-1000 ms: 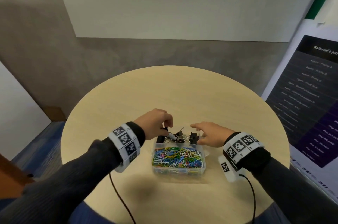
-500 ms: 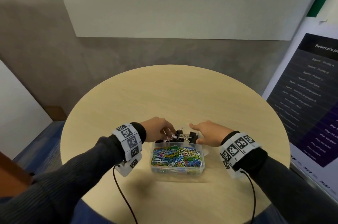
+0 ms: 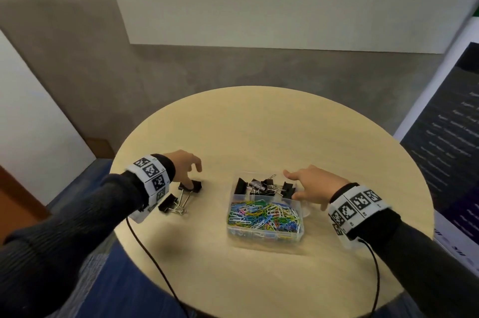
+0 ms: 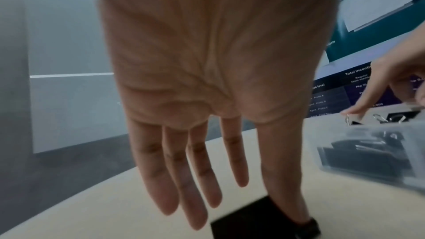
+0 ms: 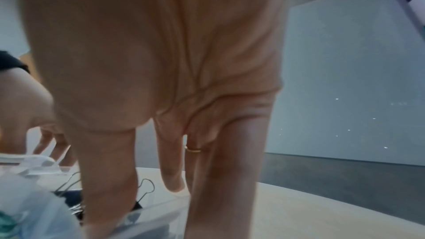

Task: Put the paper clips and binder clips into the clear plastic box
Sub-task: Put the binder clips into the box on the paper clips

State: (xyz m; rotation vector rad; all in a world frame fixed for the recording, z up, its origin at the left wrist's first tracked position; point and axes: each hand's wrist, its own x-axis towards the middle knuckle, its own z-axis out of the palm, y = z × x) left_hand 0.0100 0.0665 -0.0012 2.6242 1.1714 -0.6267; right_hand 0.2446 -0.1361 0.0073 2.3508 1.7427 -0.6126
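Open grips: left hand (image 3: pixel 182 164) touches binder clip (image 3: pixel 193 186), right hand (image 3: pixel 315 184) box (image 3: pixel 264 236); poster (image 4: pixel 333 97) "Profile A".

One round beige table (image 3: pixel 259 136) holds one clear plastic box (image 3: pixel 264 236) and two loose black metal binder clips (image 3: pixel 166 205); the multicoloured paper clips (image 3: pixel 264 216) defy counting.

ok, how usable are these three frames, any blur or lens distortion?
Head view: sharp, clear plastic box and loose binder clips readable, soft shadows on the table, wide-angle skews wall edges. Left wrist view: left hand fills the frame, clip under its thumb and the box smeared. Right wrist view: right hand fairly sharp, box low in the frame a blur.
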